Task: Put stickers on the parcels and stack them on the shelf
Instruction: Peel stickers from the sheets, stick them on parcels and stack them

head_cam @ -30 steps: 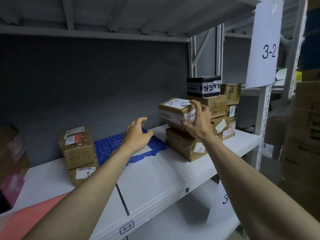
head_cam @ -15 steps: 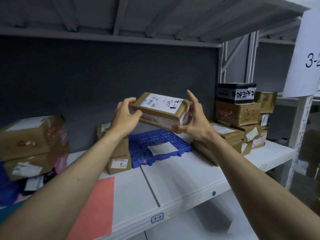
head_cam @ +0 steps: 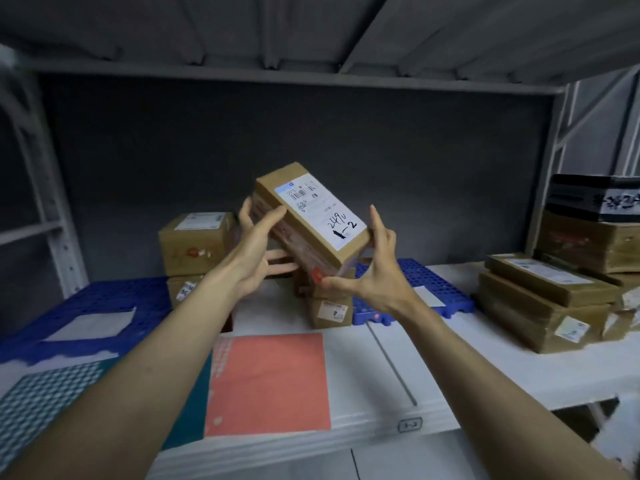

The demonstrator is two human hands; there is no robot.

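Observation:
A brown cardboard parcel (head_cam: 311, 216) with a white label marked "2490 -2" is held tilted in the air above the white shelf (head_cam: 450, 358). My left hand (head_cam: 256, 251) grips its left side, thumb on the upper edge. My right hand (head_cam: 374, 275) holds its lower right corner between thumb and raised fingers. Behind and below it, small parcels (head_cam: 329, 306) stand on the shelf. Two stacked parcels (head_cam: 197, 244) sit further left. A stack of flat parcels (head_cam: 547, 299) lies at the right.
A blue perforated pallet (head_cam: 426, 282) lies behind my right hand, another blue pallet (head_cam: 104, 306) at the left. A pink sheet (head_cam: 270, 382) and a teal patterned sheet (head_cam: 41, 403) lie at the shelf's front. A black box (head_cam: 595, 197) tops the right stack.
The parcel has been carried left off the right stack and tilted up on its end. Both hands have shifted along it. The view has swung left.

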